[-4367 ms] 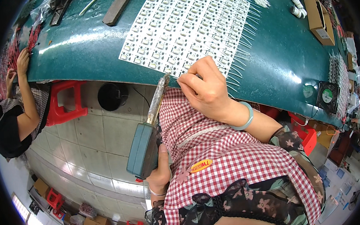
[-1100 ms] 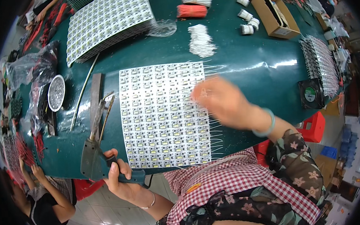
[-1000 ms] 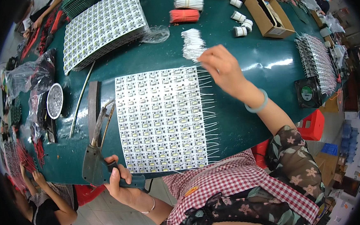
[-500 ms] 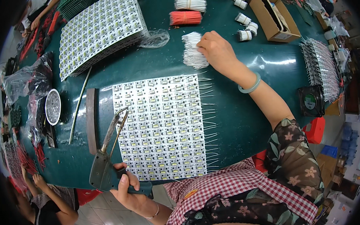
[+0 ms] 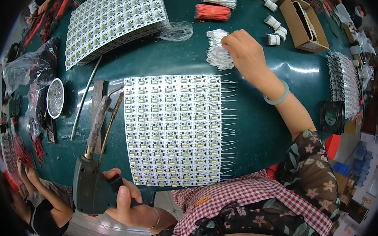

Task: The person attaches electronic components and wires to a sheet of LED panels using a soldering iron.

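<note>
right hand (image 5: 244,49): fingers pinched shut on white wire bundle (image 5: 217,51), which lies just left of the fingertips, long axis running away from the person
left hand (image 5: 127,204): wrapped around soldering gun (image 5: 91,176), tip resting on wood block (image 5: 97,108)
LED panel (image 5: 174,129): between both hands, near table edge
room: bare green table (image 5: 259,126) right of panel

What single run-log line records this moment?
left hand: grips soldering gun | right hand: on white wire pile | LED board panel: between

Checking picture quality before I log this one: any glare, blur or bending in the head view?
Head view: sharp in the middle, the circuit panel and right hand crisp; white glare streaks on the green table right of the panel; straight edges bow toward the rim; corners black.
</note>
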`<act>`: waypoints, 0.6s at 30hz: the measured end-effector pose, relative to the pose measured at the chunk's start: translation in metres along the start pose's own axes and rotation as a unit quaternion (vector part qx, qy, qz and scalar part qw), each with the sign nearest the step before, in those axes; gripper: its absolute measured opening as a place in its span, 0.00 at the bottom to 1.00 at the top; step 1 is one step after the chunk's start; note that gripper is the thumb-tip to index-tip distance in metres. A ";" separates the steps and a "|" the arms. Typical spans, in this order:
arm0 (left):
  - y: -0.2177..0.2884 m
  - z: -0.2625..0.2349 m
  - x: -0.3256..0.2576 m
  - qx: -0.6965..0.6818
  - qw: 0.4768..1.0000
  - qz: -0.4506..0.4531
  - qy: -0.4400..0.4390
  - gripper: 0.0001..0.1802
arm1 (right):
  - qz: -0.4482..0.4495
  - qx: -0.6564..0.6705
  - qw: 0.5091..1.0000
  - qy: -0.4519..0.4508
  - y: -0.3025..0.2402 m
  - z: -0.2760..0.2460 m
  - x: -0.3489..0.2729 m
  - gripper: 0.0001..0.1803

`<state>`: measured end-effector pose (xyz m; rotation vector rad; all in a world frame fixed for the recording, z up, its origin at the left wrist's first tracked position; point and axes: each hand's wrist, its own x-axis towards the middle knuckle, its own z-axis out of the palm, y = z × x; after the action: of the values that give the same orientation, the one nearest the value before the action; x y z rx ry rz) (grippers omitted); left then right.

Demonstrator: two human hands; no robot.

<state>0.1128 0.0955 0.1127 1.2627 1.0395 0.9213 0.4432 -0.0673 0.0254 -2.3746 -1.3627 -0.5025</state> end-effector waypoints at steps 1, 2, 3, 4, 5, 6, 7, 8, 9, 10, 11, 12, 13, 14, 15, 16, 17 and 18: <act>0.000 -0.001 -0.001 0.000 1.000 -0.001 0.002 0.25 | -0.002 0.001 1.000 -0.001 -0.004 -0.002 0.001 0.05; -0.001 -0.002 -0.002 -0.010 1.000 0.004 -0.029 0.25 | -0.015 0.027 1.000 0.006 -0.010 -0.003 0.001 0.06; -0.003 -0.003 -0.004 -0.022 0.998 0.009 -0.061 0.25 | -0.029 0.051 0.998 0.013 -0.016 -0.004 0.002 0.06; -0.005 0.001 -0.005 -0.021 0.998 0.008 -0.058 0.25 | -0.032 0.053 0.998 0.012 -0.023 -0.005 0.004 0.06; -0.008 0.007 -0.006 -0.030 0.998 0.003 -0.058 0.25 | -0.045 0.106 0.993 0.004 -0.032 -0.005 0.006 0.07; -0.010 0.013 -0.008 -0.040 0.997 -0.006 -0.061 0.26 | -0.056 0.155 0.986 -0.004 -0.039 -0.006 0.007 0.08; -0.009 0.015 -0.010 -0.052 0.996 -0.048 -0.054 0.29 | -0.064 0.179 0.982 -0.018 -0.045 -0.005 0.007 0.09; -0.009 0.020 -0.012 -0.052 0.996 -0.050 -0.053 0.29 | -0.064 0.180 0.981 -0.021 -0.051 -0.002 0.006 0.09; -0.007 0.026 -0.015 -0.015 0.998 -0.045 -0.045 0.30 | -0.076 0.202 0.976 -0.037 -0.056 0.001 0.005 0.10; -0.007 0.030 -0.016 0.022 0.998 -0.039 -0.038 0.31 | -0.089 0.224 0.969 -0.054 -0.059 0.005 0.004 0.11; -0.008 0.028 -0.016 0.027 0.999 -0.022 -0.034 0.33 | -0.098 0.228 0.967 -0.065 -0.060 0.009 0.003 0.12; -0.007 0.029 -0.012 0.027 0.999 -0.023 -0.034 0.33 | -0.097 0.228 0.966 -0.066 -0.058 0.013 0.001 0.12; 0.001 0.025 -0.007 0.031 0.999 0.007 -0.016 0.35 | -0.102 0.237 0.963 -0.075 -0.057 0.018 0.000 0.13; 0.011 0.021 0.001 0.034 0.999 0.037 0.001 0.37 | -0.105 0.245 0.960 -0.084 -0.057 0.022 0.000 0.13; 0.031 -0.001 0.016 0.061 0.992 0.093 -0.053 0.33 | -0.113 0.256 0.957 -0.080 -0.065 0.024 0.007 0.13; 0.044 -0.015 0.030 0.080 0.980 0.141 -0.119 0.30 | -0.114 0.261 0.955 -0.082 -0.064 0.028 0.006 0.13; 0.060 0.022 0.041 0.082 0.980 0.139 -0.115 0.30 | -0.117 0.267 0.953 -0.086 -0.067 0.033 0.006 0.13; 0.098 -0.127 0.060 0.025 0.985 0.160 -0.063 0.27 | -0.097 0.255 0.959 -0.081 -0.046 0.023 -0.001 0.13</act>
<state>0.0104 0.1985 0.2032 1.5403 0.7767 1.0472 0.4056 -0.0351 0.0110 -1.9034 -1.5773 0.0076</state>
